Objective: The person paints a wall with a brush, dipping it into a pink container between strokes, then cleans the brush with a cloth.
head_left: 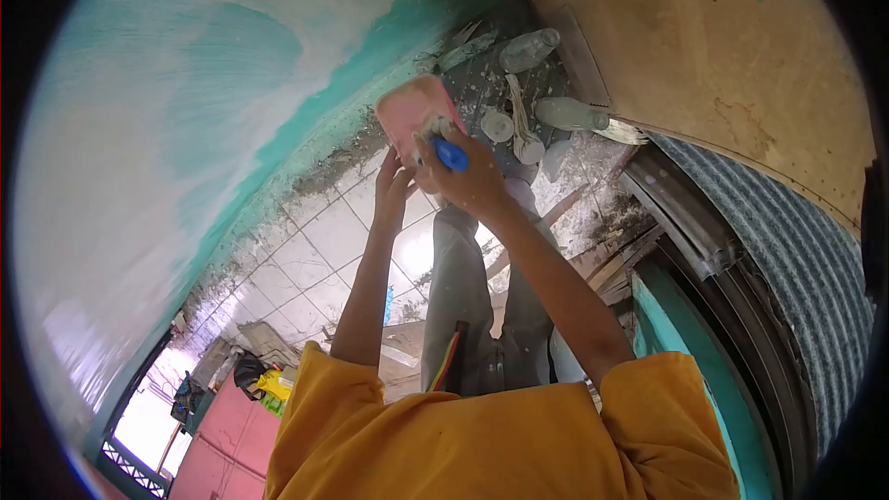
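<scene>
My left hand (396, 187) is closed on the near edge of a shallow pink plastic tray (407, 111) and holds it up in front of my legs. In my right hand (477, 181) is a tool with a rounded blue handle (451, 155). Its working end is over the tray, and my fingers and whitish paste partly hide it, so I cannot make out its exact kind. Close to the left rises a wall (250, 65) with turquoise paint and broad whitish smears over it.
Beyond the tray, glass bottles (530, 50) (572, 114) and a small white cup (497, 126) sit on a paint-spotted dark surface. A plywood panel (704, 46) and corrugated metal sheet (787, 250) stand at right. Dirty white tiles (315, 245) cover the floor. A pink cabinet (227, 435) is lower left.
</scene>
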`<move>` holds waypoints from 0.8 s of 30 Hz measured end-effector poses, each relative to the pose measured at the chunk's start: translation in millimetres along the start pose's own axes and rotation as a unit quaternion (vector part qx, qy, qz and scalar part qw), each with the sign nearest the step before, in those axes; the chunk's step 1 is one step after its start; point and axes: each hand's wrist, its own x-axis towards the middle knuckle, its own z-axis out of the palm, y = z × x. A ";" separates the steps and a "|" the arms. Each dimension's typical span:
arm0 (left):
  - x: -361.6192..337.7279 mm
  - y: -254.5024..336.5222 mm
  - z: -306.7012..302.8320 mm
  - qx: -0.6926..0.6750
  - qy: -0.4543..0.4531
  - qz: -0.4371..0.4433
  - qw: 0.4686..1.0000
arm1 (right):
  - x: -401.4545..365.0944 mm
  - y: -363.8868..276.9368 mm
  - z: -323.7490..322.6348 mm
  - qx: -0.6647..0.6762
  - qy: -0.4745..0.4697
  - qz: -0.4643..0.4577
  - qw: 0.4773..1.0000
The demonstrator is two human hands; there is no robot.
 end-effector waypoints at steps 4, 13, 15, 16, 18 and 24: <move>39.6 -14.2 5.5 0.005 -0.017 0.008 1.000 | 32.7 28.3 19.3 -0.034 0.040 -0.108 0.993; 84.6 -30.3 16.5 -0.035 -0.010 0.002 0.999 | 77.4 64.3 15.9 -0.032 0.024 -0.036 0.999; 89.0 -33.1 14.0 -0.036 -0.008 -0.002 0.999 | 93.1 73.9 14.2 -0.036 0.032 -0.051 0.998; 94.7 -38.3 11.9 -0.031 -0.013 0.005 0.999 | 101.7 72.5 9.0 -0.085 0.010 -0.039 0.996; 101.4 -41.6 10.1 -0.028 -0.014 0.010 0.999 | 121.3 72.8 2.9 -0.134 -0.017 -0.028 0.990; 124.5 -34.7 7.9 -0.026 -0.002 0.007 1.000 | 156.4 69.3 -11.0 0.011 -0.086 0.032 0.996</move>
